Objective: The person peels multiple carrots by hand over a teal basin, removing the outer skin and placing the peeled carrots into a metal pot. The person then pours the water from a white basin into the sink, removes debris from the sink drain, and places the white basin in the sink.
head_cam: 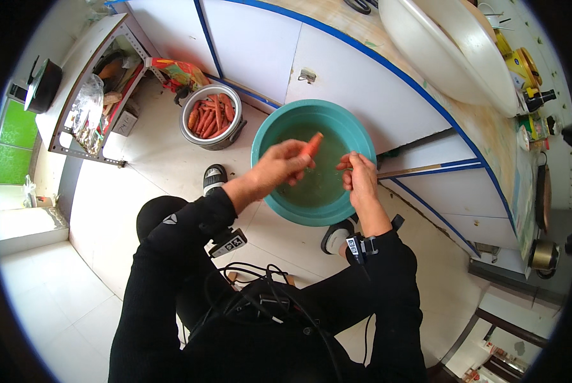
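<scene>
A teal plastic basin [266,201] of cloudy water [310,184] stands on the floor in front of me. Above the water, my left hand [286,160] grips an orange-red carrot [313,143], its cut-looking end pointing up and away. Across from it, over the basin's right side, my right hand [360,174] has curled fingers. A bit of green shows among those fingers, and whether they hold something small is unclear. Left of the basin, a metal pot [185,129] with dark outer sides is full of several carrots [211,117].
White cabinets [247,38] with blue trim line the wall behind the basin. Above them, a large white basin [444,52] rests on the counter. A metal-framed shelf [87,81] stands at left. Black cables [271,277] lie across my lap, and my sandals [215,177] flank the basin.
</scene>
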### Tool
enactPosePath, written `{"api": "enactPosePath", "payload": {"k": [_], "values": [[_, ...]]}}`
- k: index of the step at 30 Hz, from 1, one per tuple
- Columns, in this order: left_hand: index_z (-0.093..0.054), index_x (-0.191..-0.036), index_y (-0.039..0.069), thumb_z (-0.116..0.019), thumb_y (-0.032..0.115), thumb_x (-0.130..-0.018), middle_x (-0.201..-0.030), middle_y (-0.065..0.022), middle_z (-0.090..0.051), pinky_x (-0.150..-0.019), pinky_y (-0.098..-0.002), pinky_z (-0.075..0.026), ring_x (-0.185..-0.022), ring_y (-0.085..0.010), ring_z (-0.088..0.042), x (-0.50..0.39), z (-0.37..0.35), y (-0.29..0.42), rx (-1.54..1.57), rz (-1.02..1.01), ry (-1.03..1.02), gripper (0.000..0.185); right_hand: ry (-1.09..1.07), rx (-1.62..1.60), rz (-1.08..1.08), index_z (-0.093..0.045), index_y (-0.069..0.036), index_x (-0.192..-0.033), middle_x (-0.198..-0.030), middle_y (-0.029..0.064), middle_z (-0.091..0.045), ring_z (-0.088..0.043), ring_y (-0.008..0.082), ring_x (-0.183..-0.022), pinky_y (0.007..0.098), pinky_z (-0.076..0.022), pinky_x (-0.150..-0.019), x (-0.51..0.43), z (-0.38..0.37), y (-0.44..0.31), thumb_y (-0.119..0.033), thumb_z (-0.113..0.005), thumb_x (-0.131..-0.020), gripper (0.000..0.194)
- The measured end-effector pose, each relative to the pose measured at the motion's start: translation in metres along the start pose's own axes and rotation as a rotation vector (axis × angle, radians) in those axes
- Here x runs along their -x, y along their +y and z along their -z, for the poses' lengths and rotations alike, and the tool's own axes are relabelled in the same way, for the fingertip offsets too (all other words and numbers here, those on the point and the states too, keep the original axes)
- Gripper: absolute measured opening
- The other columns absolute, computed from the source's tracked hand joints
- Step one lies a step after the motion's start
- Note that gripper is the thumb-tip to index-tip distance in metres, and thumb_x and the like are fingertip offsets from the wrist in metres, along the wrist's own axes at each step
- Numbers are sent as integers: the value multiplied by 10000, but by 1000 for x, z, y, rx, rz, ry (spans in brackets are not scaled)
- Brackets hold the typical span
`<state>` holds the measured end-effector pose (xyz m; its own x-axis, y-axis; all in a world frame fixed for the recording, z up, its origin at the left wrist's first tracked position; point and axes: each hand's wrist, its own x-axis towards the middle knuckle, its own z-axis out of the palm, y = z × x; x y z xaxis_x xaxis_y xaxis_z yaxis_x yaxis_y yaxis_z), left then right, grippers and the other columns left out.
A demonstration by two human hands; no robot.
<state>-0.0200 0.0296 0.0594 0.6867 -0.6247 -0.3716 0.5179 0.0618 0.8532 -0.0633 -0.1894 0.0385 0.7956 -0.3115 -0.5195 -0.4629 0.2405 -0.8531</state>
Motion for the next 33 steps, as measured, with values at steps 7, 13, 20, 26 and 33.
{"api": "enactPosePath", "payload": {"k": [7,13,20,26,33], "values": [[-570,-1044,28,-587,133,-923,-863,-54,-577,-541,-208,-432,-629,-83,-475,-5,110,20,467,-23,493,161,-17,-28,0,-574,-42,-867,-733,68,-592,-397,66,-441,220,-299,-377,-1,-3,0,-244,-493,-971,241],[-554,-1026,3,-517,-14,-916,-902,-64,-563,-632,-274,-522,-698,-181,-565,-22,195,26,470,-143,685,118,-47,54,0,-590,-32,-907,-783,72,-609,-420,78,-438,232,-336,-375,-5,-7,0,-202,-512,-947,191],[-517,-1115,-1,-539,35,-900,-1042,-113,-574,-880,-338,-490,-958,-237,-574,-27,255,28,258,-97,715,219,-64,217,-26,-600,-5,-1015,-880,83,-616,-474,95,-446,250,-375,-378,-6,-3,5,-168,-549,-903,204],[-544,-1127,-31,-550,81,-910,-1012,-131,-627,-858,-331,-500,-934,-238,-621,-8,240,28,167,37,650,244,-43,276,-43,-599,-8,-1060,-910,81,-626,-487,101,-455,252,-380,-387,-7,5,2,-173,-555,-903,231],[-582,-1119,-30,-548,120,-939,-1002,-111,-653,-846,-292,-503,-899,-179,-626,18,161,48,116,4,450,237,-100,409,-10,-578,10,-1146,-988,108,-629,-548,123,-506,260,-402,-407,8,11,0,-194,-548,-902,320]]}}
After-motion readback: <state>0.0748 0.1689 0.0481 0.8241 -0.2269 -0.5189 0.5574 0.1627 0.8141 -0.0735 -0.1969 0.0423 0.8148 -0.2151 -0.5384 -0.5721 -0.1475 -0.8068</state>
